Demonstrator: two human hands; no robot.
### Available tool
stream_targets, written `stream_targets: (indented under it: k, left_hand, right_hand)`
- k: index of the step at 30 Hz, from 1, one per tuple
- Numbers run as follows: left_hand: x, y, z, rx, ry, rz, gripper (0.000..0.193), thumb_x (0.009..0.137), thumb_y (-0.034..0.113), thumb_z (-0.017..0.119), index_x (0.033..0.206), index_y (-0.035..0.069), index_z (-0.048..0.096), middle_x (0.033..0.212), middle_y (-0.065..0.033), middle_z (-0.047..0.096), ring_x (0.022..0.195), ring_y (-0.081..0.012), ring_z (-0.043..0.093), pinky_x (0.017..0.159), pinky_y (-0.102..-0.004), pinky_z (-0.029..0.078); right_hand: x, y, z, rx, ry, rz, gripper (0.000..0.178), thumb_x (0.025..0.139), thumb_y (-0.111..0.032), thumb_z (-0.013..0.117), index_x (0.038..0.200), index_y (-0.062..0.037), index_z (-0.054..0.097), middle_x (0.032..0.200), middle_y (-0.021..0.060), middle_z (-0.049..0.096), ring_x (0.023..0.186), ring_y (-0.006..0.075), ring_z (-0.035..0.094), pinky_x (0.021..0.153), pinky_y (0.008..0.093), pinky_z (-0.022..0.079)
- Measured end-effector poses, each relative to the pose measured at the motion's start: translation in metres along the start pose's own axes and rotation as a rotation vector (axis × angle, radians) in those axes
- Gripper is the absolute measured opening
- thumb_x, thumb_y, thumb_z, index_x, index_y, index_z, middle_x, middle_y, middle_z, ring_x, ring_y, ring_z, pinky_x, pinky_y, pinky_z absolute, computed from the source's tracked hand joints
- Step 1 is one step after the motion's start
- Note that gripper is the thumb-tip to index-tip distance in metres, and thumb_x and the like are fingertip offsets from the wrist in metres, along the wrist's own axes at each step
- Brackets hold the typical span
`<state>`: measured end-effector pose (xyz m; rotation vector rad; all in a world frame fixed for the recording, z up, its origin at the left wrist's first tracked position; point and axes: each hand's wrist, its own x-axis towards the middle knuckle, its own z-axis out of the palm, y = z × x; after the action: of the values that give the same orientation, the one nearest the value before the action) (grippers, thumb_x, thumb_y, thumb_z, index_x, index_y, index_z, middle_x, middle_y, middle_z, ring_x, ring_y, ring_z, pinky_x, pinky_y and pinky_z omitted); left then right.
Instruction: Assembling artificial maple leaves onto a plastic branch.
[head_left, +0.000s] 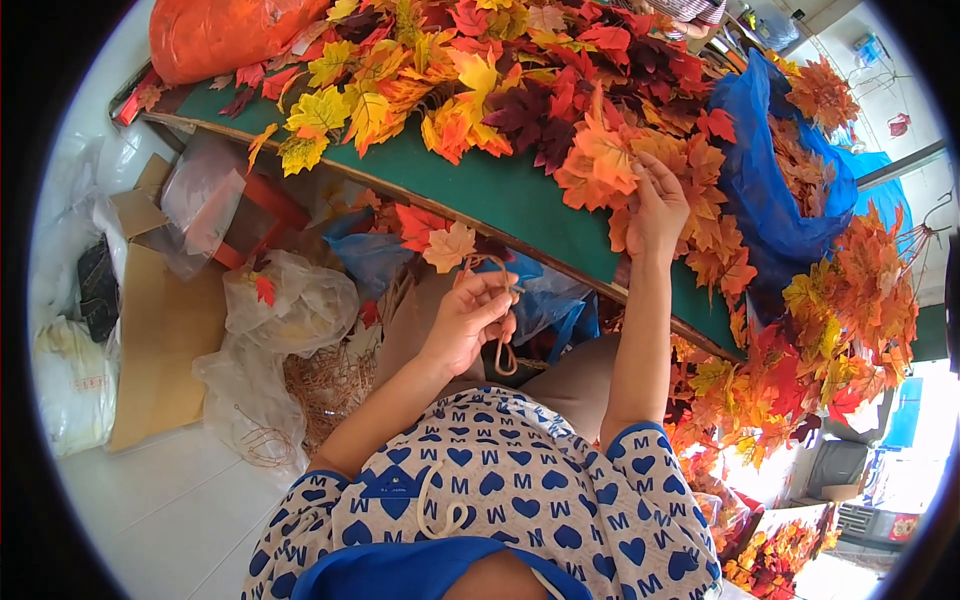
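Observation:
My left hand [472,318] is closed around a thin brown artificial vine stem [508,350], which loops above and below the fingers in front of my lap. At the upper end of that stem, by the table edge, are a pale orange artificial maple leaf [450,247] and a red one [418,226]. Over the table my right hand [657,208] pinches an orange artificial maple leaf [600,165] between thumb and fingers. More orange leaves [700,190] lie right beside that hand, partly under it.
Yellow, red and dark leaves [440,90] heap across the green table [420,175]. A blue bag [745,160] with leaves stands at right, a red bag [230,35] at far left. Below left are a cardboard box [165,350], clear plastic bags [290,300] and tangled brown stems [330,390].

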<state>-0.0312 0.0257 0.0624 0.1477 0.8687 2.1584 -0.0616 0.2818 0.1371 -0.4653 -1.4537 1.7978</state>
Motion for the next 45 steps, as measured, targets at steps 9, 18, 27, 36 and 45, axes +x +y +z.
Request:
stream_targets:
  k: [9, 18, 27, 36, 45]
  left_hand:
    - [0.045, 0.003, 0.008, 0.033, 0.13, 0.101, 0.03, 0.087, 0.01, 0.061, 0.115, 0.002, 0.053, 0.093, -0.0048, 0.061, 0.069, -0.0119, 0.06, 0.057, -0.0246, 0.052]
    - [0.038, 0.005, 0.01, 0.038, 0.136, 0.174, 0.029, 0.086, 0.009, 0.062, 0.113, 0.002, 0.054, 0.092, -0.0064, 0.062, 0.071, -0.0129, 0.061, 0.058, -0.0263, 0.053]
    - [0.026, 0.005, 0.015, 0.059, 0.085, 0.188, 0.028, 0.089, 0.007, 0.057, 0.116, 0.002, 0.053, 0.09, -0.0051, 0.061, 0.075, -0.0118, 0.061, 0.061, -0.0266, 0.056]
    - [0.017, 0.004, 0.012, 0.108, 0.092, 0.164, 0.032, 0.087, 0.007, 0.06, 0.118, 0.0, 0.054, 0.083, -0.0044, 0.062, 0.071, -0.0103, 0.061, 0.058, -0.022, 0.052]
    - [0.016, -0.004, 0.01, 0.116, 0.146, 0.194, 0.04, 0.086, 0.004, 0.061, 0.125, 0.001, 0.051, 0.08, -0.0025, 0.061, 0.066, -0.0083, 0.059, 0.052, -0.0195, 0.047]
  right_hand:
    - [-0.064, 0.052, 0.006, -0.96, -0.225, -0.37, 0.012, 0.082, -0.009, 0.064, 0.091, -0.0007, 0.063, 0.08, 0.0132, 0.065, 0.065, 0.0258, 0.062, 0.058, 0.0332, 0.051]
    - [-0.064, 0.031, 0.008, -0.274, -0.215, 0.146, 0.008, 0.087, -0.005, 0.056, 0.089, 0.0027, 0.06, 0.075, 0.0048, 0.063, 0.069, 0.0127, 0.062, 0.059, 0.0254, 0.05]
    - [-0.129, 0.049, 0.011, 0.368, -0.239, 0.506, 0.011, 0.086, -0.008, 0.062, 0.093, 0.0005, 0.064, 0.08, 0.0056, 0.064, 0.068, 0.01, 0.06, 0.058, 0.022, 0.051]
    - [-0.146, 0.052, 0.013, 0.407, -0.103, 0.488, 0.006, 0.084, -0.004, 0.064, 0.088, 0.0006, 0.063, 0.08, 0.0078, 0.065, 0.067, 0.0124, 0.062, 0.061, 0.023, 0.055]
    - [-0.158, 0.055, 0.016, 0.382, -0.032, 0.355, 0.005, 0.083, -0.002, 0.065, 0.085, 0.0004, 0.062, 0.083, 0.008, 0.065, 0.072, 0.0152, 0.064, 0.066, 0.0263, 0.056]
